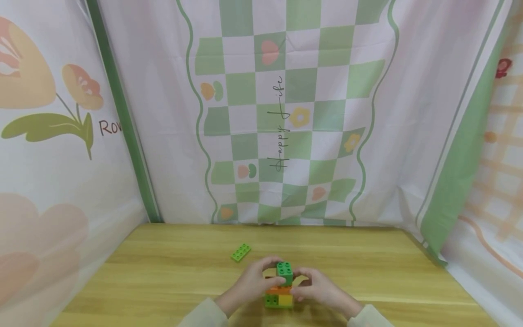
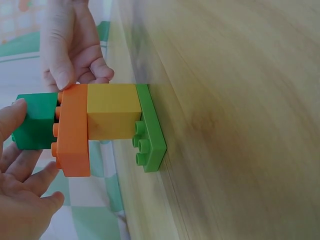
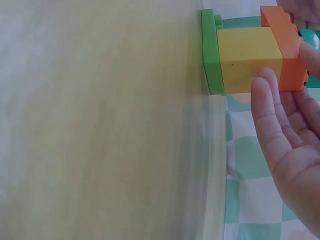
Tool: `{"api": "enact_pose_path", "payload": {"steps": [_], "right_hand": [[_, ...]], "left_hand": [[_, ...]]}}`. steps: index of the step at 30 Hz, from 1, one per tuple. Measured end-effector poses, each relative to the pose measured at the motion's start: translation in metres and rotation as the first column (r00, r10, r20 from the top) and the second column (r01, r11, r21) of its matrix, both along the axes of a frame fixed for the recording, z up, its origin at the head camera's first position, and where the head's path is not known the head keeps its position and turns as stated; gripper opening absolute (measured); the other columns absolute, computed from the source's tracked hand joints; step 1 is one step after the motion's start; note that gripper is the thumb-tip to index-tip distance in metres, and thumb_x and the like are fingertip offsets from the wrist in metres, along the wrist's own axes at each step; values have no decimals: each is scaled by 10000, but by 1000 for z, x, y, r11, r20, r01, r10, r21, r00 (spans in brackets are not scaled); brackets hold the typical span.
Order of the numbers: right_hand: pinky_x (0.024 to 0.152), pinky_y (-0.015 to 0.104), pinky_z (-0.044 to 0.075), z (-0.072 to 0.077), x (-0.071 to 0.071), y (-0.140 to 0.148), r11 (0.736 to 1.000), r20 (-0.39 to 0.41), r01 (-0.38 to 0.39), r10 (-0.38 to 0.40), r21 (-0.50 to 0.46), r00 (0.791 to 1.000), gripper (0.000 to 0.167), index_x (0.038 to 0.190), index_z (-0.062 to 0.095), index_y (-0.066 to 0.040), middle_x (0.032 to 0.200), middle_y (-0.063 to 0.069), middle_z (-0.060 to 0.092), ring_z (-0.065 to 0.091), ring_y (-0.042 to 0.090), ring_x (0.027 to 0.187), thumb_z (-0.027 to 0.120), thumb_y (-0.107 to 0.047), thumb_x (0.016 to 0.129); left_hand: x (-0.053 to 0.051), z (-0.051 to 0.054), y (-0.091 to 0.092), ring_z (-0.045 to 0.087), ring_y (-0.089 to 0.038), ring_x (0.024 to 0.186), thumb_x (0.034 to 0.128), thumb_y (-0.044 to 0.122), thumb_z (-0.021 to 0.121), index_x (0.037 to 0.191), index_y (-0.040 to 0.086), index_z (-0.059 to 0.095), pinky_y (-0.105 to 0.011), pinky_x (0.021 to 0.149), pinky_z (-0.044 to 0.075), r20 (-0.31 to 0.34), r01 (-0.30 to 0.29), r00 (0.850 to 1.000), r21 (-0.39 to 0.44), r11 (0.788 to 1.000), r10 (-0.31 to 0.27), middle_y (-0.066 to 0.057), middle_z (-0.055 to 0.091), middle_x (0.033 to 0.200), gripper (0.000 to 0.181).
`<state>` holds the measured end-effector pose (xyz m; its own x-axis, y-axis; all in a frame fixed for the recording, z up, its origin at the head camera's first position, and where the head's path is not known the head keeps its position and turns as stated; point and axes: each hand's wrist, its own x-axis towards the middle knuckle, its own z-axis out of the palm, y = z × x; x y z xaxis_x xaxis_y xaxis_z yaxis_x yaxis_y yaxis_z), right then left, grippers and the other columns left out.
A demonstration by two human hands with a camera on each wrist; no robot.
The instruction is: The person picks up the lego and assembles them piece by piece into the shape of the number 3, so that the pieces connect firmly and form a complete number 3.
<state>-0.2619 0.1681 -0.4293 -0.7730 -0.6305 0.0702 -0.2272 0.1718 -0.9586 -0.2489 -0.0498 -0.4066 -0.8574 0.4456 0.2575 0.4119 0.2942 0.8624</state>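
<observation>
A stack stands on the table: a light green plate [image 2: 154,140] lowest, a yellow block [image 2: 114,111] on part of it, and an orange brick [image 2: 75,132] across the top. My left hand [image 1: 256,278] pinches a dark green block [image 1: 284,272] between thumb and fingers, right against the orange brick's studs at one end. Some studs show along that edge; whether the block is seated, I cannot tell. My right hand [image 1: 320,288] is at the stack's right side, its thumb touching the end of the orange brick. Its other fingers [image 3: 270,112] extend loosely beside the yellow block.
Another light green plate [image 1: 241,252] with studs lies on the wooden table [image 1: 171,272], beyond the stack and to its left. A printed curtain [image 1: 171,150] hangs along the table's back edge, with more cloth at both sides.
</observation>
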Motion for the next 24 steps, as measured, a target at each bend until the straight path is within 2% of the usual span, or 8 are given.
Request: {"api": "enact_pose_path", "payload": {"steps": [8, 13, 20, 24], "right_hand": [[670, 349, 535, 0, 0, 0, 1000, 5, 5, -5, 3, 1000, 361, 1174, 521, 64, 1044, 118, 542, 619, 306, 791, 622, -105, 870], [683, 369, 534, 0, 0, 1, 1000, 46, 12, -11, -6, 999, 386, 1200, 508, 62, 1061, 119, 534, 614, 301, 806, 624, -113, 876], [695, 372, 529, 1, 1, 2, 1000, 51, 12, -11, -7, 999, 378, 1199, 514, 47, 1062, 125, 538, 613, 314, 817, 625, -116, 876], [698, 365, 528, 1, 1, 2, 1000, 42, 4, -4, -7, 999, 381, 1205, 517, 37, 1068, 132, 533, 611, 307, 825, 628, -121, 877]], "left_hand": [[0, 0, 1, 532, -183, 1084, 842, 219, 672, 1147, 154, 597, -459, 909, 433, 13, 32, 999, 2, 999, -32, 59, 610, 1113, 321], [2, 3, 2, 531, -175, 1087, 860, 201, 653, 1139, 168, 601, -387, 884, 464, 36, 58, 998, 14, 998, -58, 77, 605, 1103, 285], [1, 3, 2, 542, -97, 1041, 878, 217, 629, 1146, 184, 616, -229, 821, 481, 35, 78, 996, -9, 997, -78, 102, 603, 1092, 270], [0, 2, 1, 550, -95, 1024, 884, 225, 620, 1188, 179, 609, -196, 806, 476, 38, 91, 995, -18, 996, -90, 102, 606, 1096, 307]]}}
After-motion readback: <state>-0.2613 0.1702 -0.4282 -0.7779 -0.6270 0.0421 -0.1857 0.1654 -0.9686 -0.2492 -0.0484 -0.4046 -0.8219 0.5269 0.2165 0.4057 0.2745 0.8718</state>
